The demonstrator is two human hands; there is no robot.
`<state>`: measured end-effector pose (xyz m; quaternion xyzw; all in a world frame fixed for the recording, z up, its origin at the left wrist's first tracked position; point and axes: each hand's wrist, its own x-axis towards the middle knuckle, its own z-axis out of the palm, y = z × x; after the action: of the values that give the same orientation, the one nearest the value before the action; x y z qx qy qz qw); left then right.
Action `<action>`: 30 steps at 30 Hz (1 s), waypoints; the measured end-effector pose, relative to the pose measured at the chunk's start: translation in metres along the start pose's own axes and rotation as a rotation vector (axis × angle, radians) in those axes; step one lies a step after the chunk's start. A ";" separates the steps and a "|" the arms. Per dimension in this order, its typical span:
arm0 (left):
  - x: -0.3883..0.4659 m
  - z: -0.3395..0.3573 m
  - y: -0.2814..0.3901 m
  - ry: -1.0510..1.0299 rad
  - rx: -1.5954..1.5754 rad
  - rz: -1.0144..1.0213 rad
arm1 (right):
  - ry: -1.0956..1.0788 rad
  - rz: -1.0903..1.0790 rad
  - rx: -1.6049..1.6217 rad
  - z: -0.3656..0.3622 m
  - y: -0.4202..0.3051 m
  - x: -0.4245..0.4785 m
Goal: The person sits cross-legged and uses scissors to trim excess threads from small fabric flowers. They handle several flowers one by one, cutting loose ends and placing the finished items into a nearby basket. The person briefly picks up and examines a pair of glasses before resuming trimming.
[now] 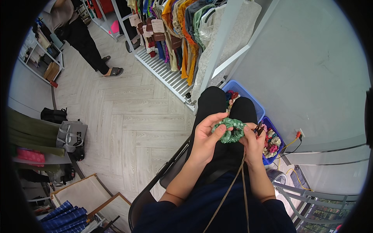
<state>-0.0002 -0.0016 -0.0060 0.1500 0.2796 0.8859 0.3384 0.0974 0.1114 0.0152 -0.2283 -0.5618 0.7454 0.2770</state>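
Observation:
A green scrunchie with white dots point(230, 130) is stretched between both hands above the lap. My left hand point(208, 137) pinches its left side, thumb on top. My right hand point(253, 139) grips the right side and also has a small dark pair of scissors or snips point(258, 129) tucked by the fingers. Two thin brown cords point(233, 189) run down from near the right hand over the dark shirt. Between and beyond the knees is a light blue plastic basket point(252, 102) with colorful fabric pieces. To the right, a darker blue basket point(278, 154) contains several bunched fabric items.
A white rack point(163, 81) of hanging clothes stands ahead. A person in black trousers point(84, 43) stands at upper left. Bags point(71, 135) lie at the left, and a wall socket with cables point(300, 134) is at the right. The seat is a black chair point(172, 163).

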 end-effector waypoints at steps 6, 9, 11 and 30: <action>0.001 0.000 -0.007 0.008 -0.148 0.006 | 0.062 -0.050 0.053 -0.002 -0.005 -0.001; 0.000 0.001 -0.010 -0.001 -0.137 0.003 | 0.121 -0.117 0.044 0.003 -0.016 0.000; -0.001 0.001 -0.010 -0.072 -0.085 -0.057 | 0.130 -0.136 0.022 0.000 -0.021 0.002; -0.005 0.014 -0.010 -0.078 0.472 -0.025 | -0.223 -0.161 -0.165 -0.001 -0.007 -0.002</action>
<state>0.0156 0.0067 -0.0011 0.2557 0.4675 0.7851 0.3156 0.1010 0.1120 0.0220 -0.1204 -0.6649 0.6927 0.2522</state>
